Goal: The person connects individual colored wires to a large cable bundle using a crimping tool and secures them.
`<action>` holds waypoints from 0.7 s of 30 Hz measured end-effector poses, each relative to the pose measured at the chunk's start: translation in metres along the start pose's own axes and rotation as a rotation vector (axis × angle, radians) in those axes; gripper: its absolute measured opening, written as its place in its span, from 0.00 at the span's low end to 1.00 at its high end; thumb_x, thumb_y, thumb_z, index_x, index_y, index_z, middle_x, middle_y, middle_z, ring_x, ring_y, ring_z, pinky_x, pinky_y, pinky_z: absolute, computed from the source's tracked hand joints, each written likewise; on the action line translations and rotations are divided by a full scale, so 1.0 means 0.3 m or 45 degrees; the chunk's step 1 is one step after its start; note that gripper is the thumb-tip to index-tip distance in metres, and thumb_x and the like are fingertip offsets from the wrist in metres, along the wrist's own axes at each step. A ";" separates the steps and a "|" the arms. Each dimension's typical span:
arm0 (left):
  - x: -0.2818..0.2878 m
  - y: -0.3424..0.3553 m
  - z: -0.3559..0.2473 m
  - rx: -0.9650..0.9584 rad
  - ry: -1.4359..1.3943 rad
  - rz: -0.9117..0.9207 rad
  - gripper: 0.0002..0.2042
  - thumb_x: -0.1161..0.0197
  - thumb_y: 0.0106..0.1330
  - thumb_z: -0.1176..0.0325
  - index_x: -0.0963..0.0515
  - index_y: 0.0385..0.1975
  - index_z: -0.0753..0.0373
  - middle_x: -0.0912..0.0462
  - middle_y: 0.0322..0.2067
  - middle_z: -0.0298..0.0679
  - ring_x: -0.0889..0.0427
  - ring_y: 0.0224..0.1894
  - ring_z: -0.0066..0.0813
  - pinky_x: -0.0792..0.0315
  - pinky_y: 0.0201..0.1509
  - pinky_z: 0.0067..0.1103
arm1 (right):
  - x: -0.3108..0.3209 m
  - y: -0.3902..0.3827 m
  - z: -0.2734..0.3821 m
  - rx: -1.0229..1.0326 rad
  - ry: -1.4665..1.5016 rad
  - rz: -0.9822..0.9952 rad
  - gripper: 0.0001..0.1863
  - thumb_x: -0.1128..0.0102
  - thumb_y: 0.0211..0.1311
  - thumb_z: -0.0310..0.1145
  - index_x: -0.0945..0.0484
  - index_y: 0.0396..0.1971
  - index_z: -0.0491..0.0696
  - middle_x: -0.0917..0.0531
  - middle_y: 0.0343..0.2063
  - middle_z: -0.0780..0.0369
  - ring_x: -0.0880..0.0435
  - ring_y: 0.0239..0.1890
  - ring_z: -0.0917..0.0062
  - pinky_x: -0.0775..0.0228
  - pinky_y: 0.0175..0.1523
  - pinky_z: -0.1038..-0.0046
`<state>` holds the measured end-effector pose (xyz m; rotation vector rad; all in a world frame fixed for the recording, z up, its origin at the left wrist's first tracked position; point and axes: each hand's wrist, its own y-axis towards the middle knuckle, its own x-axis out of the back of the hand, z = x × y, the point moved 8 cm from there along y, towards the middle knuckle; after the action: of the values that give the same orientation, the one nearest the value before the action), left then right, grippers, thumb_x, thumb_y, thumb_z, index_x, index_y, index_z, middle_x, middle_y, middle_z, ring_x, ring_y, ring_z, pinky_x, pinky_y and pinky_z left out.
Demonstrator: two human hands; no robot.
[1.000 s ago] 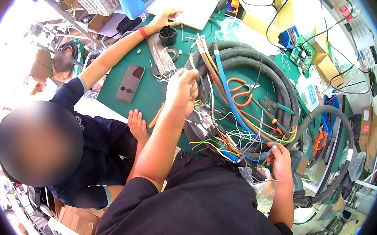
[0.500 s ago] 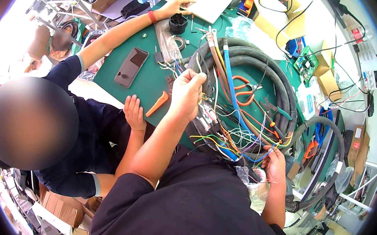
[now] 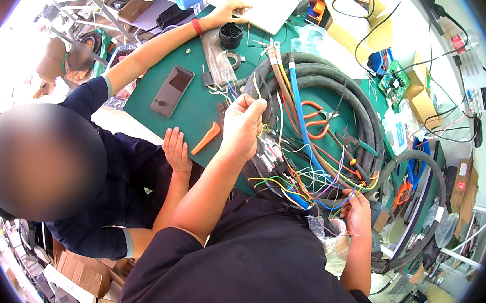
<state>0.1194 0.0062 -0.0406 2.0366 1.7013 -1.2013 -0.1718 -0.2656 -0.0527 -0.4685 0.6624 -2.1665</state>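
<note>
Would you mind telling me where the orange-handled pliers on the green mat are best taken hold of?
Grip the orange-handled pliers by the two orange handle loops, coming from above on the side away from the grey hoses. The handles lie flat and spread on the green mat, bare of wires, while the nose end points into the loose coloured wires, as far as the view shows.

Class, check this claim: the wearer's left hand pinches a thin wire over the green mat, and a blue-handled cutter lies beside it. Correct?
Not quite. In the head view the left hand does pinch a thin wire over the green mat, but the cutter beside it is orange, not blue.
</note>
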 end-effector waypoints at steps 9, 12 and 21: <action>-0.014 0.002 -0.007 -0.016 0.006 0.019 0.11 0.42 0.64 0.75 0.36 0.21 0.56 0.41 0.14 0.23 0.47 0.12 0.10 0.53 0.15 0.14 | 0.006 -0.003 0.011 0.028 -0.018 0.016 0.11 0.50 0.68 0.33 0.23 0.41 0.43 0.22 0.20 0.65 0.27 0.15 0.85 0.34 0.20 0.83; -0.020 -0.002 -0.007 -0.024 0.005 0.026 0.11 0.42 0.64 0.75 0.36 0.21 0.56 0.40 0.14 0.23 0.46 0.12 0.10 0.52 0.15 0.14 | 0.013 -0.004 0.006 0.035 -0.009 0.019 0.11 0.50 0.68 0.33 0.24 0.41 0.43 0.23 0.20 0.65 0.27 0.16 0.85 0.34 0.20 0.83; -0.051 -0.015 -0.004 -0.111 0.146 0.083 0.11 0.41 0.64 0.74 0.34 0.22 0.55 0.39 0.13 0.24 0.46 0.12 0.10 0.52 0.15 0.13 | 0.006 -0.012 0.023 0.035 -0.054 0.001 0.12 0.52 0.68 0.33 0.24 0.43 0.42 0.22 0.21 0.65 0.27 0.16 0.85 0.34 0.20 0.84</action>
<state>0.1161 -0.0027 -0.0276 2.1278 1.6918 -0.9898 -0.1714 -0.2671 -0.0450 -0.4978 0.6088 -2.1562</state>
